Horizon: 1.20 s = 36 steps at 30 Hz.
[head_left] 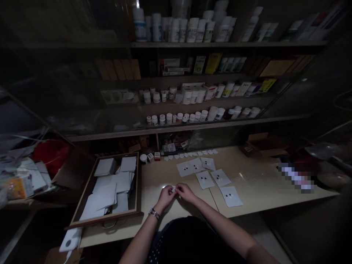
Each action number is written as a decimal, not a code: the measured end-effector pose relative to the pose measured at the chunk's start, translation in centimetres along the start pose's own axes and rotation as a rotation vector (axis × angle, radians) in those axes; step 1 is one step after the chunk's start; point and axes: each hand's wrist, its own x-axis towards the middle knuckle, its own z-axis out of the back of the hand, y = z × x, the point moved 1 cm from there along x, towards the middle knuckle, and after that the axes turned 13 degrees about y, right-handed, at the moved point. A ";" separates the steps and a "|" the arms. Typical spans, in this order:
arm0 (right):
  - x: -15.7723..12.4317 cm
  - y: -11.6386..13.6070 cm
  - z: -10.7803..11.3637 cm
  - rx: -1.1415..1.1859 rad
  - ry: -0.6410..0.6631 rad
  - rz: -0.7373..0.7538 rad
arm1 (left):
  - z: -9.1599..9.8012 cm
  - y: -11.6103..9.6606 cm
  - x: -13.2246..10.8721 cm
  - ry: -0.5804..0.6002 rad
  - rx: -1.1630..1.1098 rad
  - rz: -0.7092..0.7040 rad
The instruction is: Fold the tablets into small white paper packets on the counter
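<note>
The left hand (165, 196) and right hand (186, 193) meet, their fingertips pinching a small folded white paper (173, 189) over the pale counter (253, 183). Beyond lie six open paper squares (205, 179), each holding two small dark tablets, then a row of finished folded packets (189, 155); more blank squares (106, 187) remain in the open wooden drawer (137, 183)

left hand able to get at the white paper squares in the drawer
Probably yes: the left hand sits near the wooden drawer, whose paper squares lie uncovered; only the low drawer wall stands between.
</note>
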 end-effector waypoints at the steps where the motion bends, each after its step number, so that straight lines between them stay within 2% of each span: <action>1: 0.0 0.0 -0.1 -0.008 -0.007 0.007 | -0.1 0.1 0.0 0.019 -0.061 0.010; 5: 0.2 -0.2 -0.2 -0.024 -0.052 0.008 | -0.4 0.1 -0.2 0.036 -0.232 0.051; 9: 0.6 -0.6 0.1 0.021 -0.026 -0.016 | 0.2 -0.8 -0.7 -0.040 -0.037 -0.069; 14: 1.2 -0.7 0.8 0.033 0.011 -0.023 | 1.0 -2.0 -0.9 -0.057 0.128 -0.216; 21: 1.3 -0.5 1.1 0.122 0.057 -0.010 | 1.3 -1.8 -0.4 -0.061 0.154 -0.165; 27: 0.4 0.8 1.7 -0.139 0.048 0.054 | 1.1 -1.7 -0.3 -0.106 0.130 -0.129; 30: -0.1 1.6 2.1 -0.174 0.001 0.107 | 1.1 -2.0 -0.3 -0.119 0.125 -0.132; 33: -0.5 2.3 2.2 -0.199 0.006 0.185 | 1.1 -2.1 -0.4 -0.109 0.122 -0.136; 36: -0.6 2.5 2.3 -0.264 0.005 0.198 | 1.0 -2.1 -0.4 -0.114 0.124 -0.126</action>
